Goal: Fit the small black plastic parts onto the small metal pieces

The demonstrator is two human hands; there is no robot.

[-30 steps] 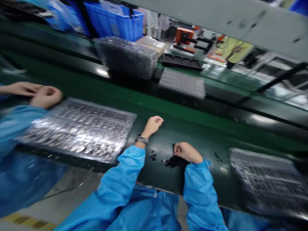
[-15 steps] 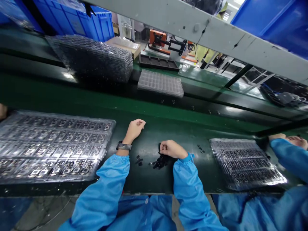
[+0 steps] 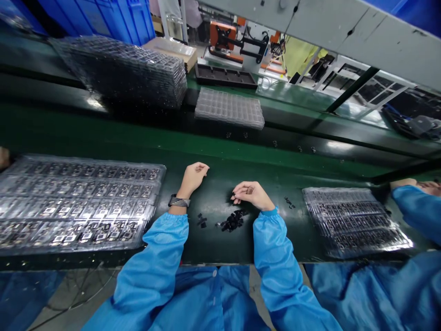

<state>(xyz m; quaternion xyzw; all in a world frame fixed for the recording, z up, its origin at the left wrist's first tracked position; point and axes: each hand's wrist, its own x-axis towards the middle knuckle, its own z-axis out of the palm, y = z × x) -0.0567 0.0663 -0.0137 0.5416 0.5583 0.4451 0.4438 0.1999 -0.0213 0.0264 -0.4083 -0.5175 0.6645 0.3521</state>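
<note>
My left hand [image 3: 195,177], with a band on its wrist, is closed in a pinch over the green bench. What its fingertips hold, if anything, is too small to make out. To its right, my right hand [image 3: 251,193] has thumb and fingers together, with a small black piece [image 3: 233,196] showing dark at the tips. Just below that hand lies a pile of small black pieces [image 3: 232,221]. A smaller group of black pieces [image 3: 201,220] sits left of the pile, below my left hand.
A clear tray of small circuit boards [image 3: 79,202] lies at left, stacked trays with dark parts [image 3: 354,223] at right. Several loose dark parts [image 3: 289,202] lie near the latter. Clear trays [image 3: 229,108] stand behind. A co-worker's hand [image 3: 429,187] is at far right.
My right hand has lifted off the black pile and moved up and away from it, uncovering the pieces. My left hand stays pinched in nearly the same place. The camera view has shifted slightly.
</note>
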